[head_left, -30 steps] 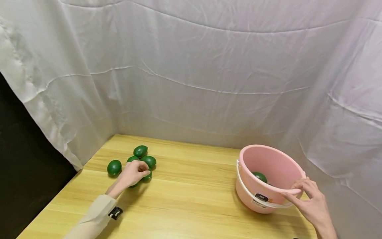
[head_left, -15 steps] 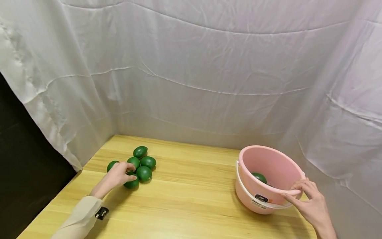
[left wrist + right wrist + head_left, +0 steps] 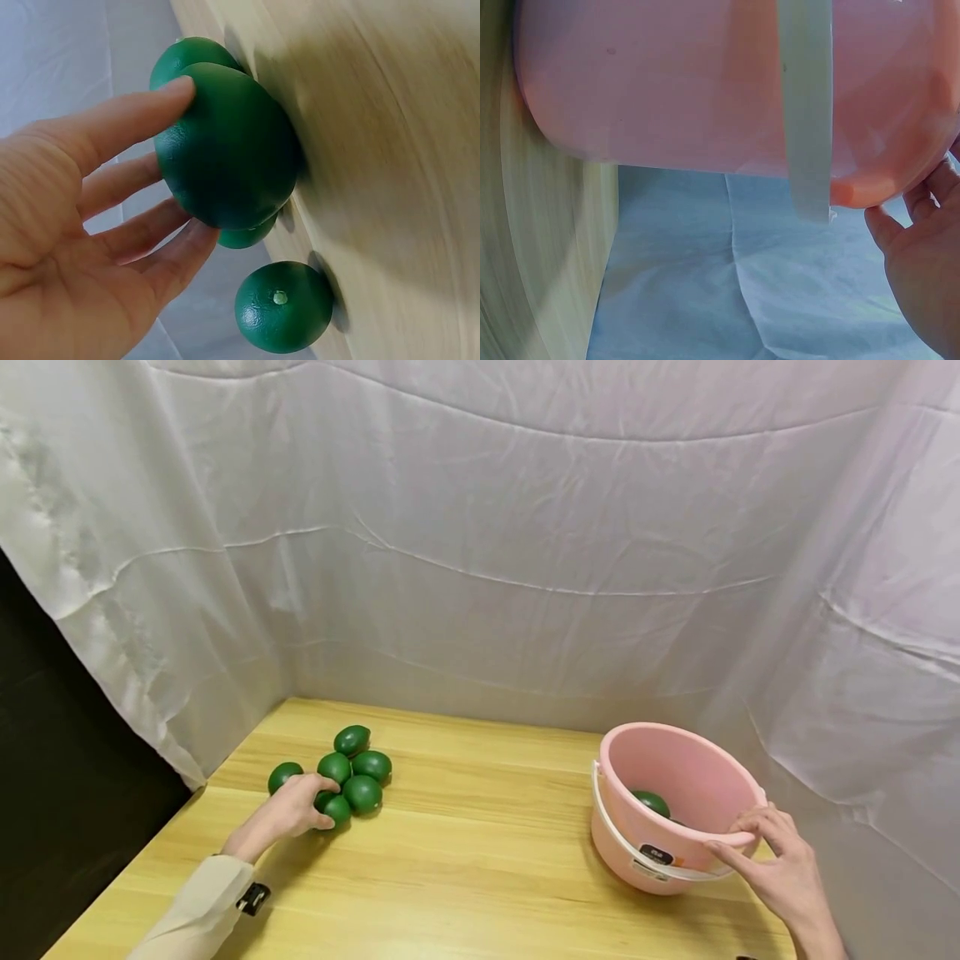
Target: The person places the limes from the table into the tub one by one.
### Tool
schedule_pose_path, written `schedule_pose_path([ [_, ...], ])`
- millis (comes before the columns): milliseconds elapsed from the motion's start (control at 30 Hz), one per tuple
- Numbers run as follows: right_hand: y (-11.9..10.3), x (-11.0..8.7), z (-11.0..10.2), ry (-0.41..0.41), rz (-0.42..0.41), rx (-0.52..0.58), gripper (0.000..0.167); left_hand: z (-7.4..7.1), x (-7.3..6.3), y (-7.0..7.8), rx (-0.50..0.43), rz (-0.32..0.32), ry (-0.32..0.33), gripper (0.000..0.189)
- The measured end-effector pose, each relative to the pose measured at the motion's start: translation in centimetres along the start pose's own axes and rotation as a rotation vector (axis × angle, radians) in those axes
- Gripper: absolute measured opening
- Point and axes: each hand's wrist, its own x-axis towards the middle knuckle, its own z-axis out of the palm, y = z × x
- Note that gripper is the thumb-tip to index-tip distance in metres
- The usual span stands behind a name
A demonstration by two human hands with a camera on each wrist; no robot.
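Observation:
Thumb and fingers of my left hand [image 3: 288,807] curl round the nearest lime [image 3: 336,811] of a cluster on the table; in the left wrist view the thumb lies on one side of this dark green lime [image 3: 232,150], the fingers on the other. Several more limes sit close by, one of them [image 3: 363,795] just to its right and another [image 3: 284,777] partly behind the hand. Over at the right, my right hand [image 3: 783,864] grips the rim of a pink bucket [image 3: 697,777], thumb outside and fingers over the edge. Inside the bucket a lime [image 3: 651,802] shows.
The wooden table [image 3: 480,860] stretches between the limes and the bucket. A white handle [image 3: 611,827] hangs down the bucket's outer side. Pale cloth [image 3: 480,568] hangs behind the table and along both sides.
My left hand has moved left and toward me, off the right-hand lime, and has closed round the nearest one. The right hand stays on the bucket's rim.

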Motion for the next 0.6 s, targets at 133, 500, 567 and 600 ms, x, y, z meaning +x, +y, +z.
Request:
schedule_pose_path([
  [133, 0.06, -0.02, 0.0, 0.003, 0.008, -0.011, 0.044, 0.03, -0.1, -0.15, 0.019, 0.055, -0.016, 0.047],
  [500, 0.1, -0.1, 0.06, -0.004, 0.014, -0.006, 0.043, 0.48, -0.28, -0.66, 0.064, 0.095, -0.049, 0.051],
  [567, 0.08, -0.12, 0.07, -0.003, 0.013, -0.004, 0.043, 0.56, -0.31, -0.72, 0.048, 0.082, -0.054, 0.051],
  [600, 0.06, -0.12, 0.07, -0.003, 0.014, -0.002, 0.043, 0.58, -0.35, -0.75, 0.034, 0.073, -0.056, 0.051],
])
